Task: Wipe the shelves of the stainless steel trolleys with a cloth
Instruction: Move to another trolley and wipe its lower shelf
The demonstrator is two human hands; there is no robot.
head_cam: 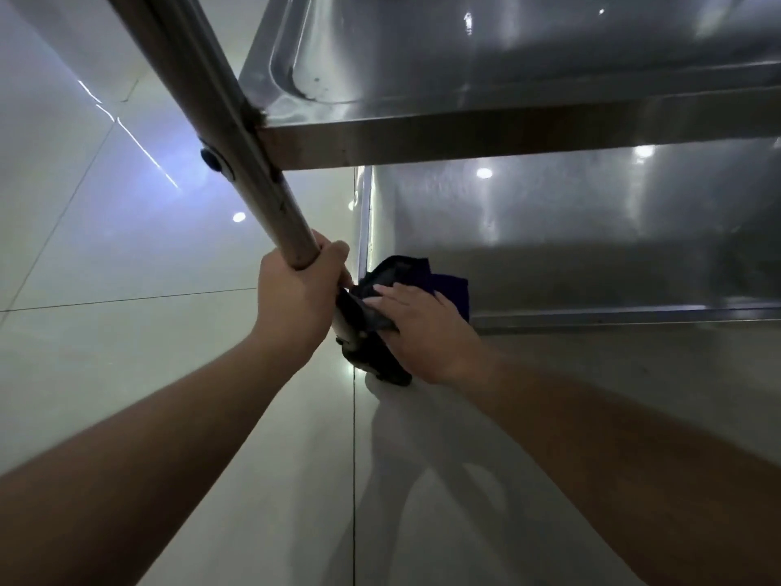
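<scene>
A stainless steel trolley fills the upper right, seen from above. Its upper shelf (507, 44) lies over the lower shelf (591, 230). A round steel corner post (236, 137) runs down from the top left. My left hand (296, 302) grips this post low down, fingers curled round it. My right hand (422, 332) lies with straight fingers on a dark blue cloth (405, 274), pressing it against the corner of the lower shelf and the base of the post. Part of the cloth is hidden under my hand.
A black caster wheel (376, 367) sits under the post, just below my right hand. Pale glossy floor tiles (126, 332) spread to the left and below, with light reflections. The lower shelf's front rim (634, 317) runs to the right.
</scene>
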